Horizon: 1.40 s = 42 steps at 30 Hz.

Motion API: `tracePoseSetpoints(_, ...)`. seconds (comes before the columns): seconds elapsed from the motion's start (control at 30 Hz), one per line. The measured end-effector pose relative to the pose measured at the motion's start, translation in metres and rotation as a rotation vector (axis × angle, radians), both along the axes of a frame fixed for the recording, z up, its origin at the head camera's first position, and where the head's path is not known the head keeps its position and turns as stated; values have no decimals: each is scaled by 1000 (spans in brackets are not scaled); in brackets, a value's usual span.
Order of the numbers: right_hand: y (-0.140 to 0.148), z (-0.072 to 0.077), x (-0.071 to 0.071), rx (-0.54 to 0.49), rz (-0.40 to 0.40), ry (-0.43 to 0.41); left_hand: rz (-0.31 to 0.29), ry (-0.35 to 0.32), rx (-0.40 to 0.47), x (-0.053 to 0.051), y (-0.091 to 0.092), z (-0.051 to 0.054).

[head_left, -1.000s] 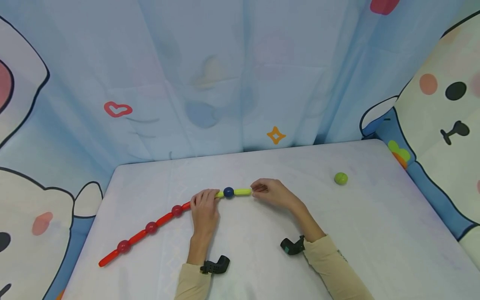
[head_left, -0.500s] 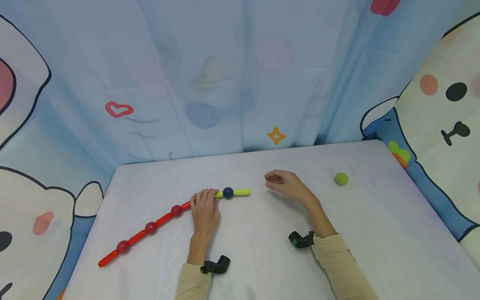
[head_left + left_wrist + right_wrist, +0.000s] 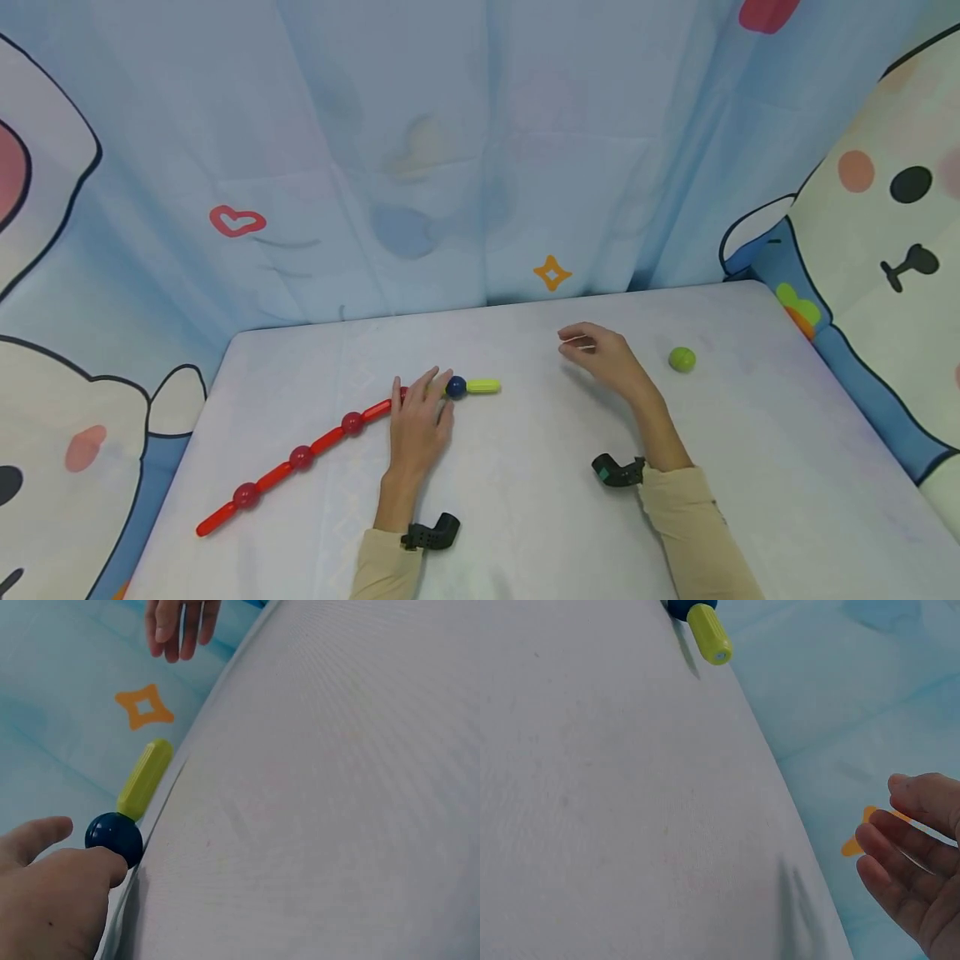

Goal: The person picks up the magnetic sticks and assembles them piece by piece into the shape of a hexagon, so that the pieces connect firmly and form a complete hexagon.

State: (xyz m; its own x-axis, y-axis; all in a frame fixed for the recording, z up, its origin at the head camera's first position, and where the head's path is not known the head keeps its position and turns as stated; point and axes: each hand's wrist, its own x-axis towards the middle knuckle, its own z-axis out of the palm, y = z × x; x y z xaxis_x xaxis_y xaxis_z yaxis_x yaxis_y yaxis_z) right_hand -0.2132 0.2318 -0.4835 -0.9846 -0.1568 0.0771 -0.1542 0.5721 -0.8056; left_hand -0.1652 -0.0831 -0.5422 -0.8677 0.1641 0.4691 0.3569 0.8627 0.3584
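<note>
A chain of rods and balls, like magnetic building sticks, slants across the table. Its lower left part has red rods [image 3: 275,476] joined by dark red balls [image 3: 302,457]. At its right end sit a dark blue ball [image 3: 456,387] and a yellow-green rod [image 3: 483,386]. Over the part just left of the blue ball, my left hand [image 3: 418,429] spreads its fingers, hiding some of the chain; whether it touches is unclear. My right hand [image 3: 603,358] hovers to the right of the chain's end, fingers loosely bent, holding nothing.
A green ball [image 3: 682,359] lies apart toward the back right of the white-covered table [image 3: 525,517]. Behind the table's far edge hangs a light blue printed curtain [image 3: 450,167].
My right hand has let go of the yellow-green end rod and moved right and back. My left hand's fingers have spread and lifted from their grip; the chain stays almost still.
</note>
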Motion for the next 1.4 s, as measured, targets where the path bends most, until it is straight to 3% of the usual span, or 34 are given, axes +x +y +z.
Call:
tracePoseSetpoints(0.2, 18, -1, -2, 27, -106, 160, -42, 20, -14, -1, -1, -1)
tracePoseSetpoints(0.4, 37, 0, -1, 75, -261, 269, -43, 22, -32, -1, -1, -1)
tracePoseSetpoints(0.53, 49, 0, 2, 114, -391, 276, -10, -5, -23, -1, 0, -1)
tracePoseSetpoints(0.67, 58, 1, 5, 135, -468, 182, 54, -17, -11, 0, -1, -1)
tracePoseSetpoints(0.87, 64, 3, 5, 155, -453, 62, 81, -28, 6, 0, -3, -1)
tracePoseSetpoints(1.17, 83, -4, 6, 71, -286, 37, 81, -16, 18, 0, -2, -1)
tracePoseSetpoints(1.4, 91, -13, 5, 70, -279, -15, 77, 0, 37, 0, -2, 1)
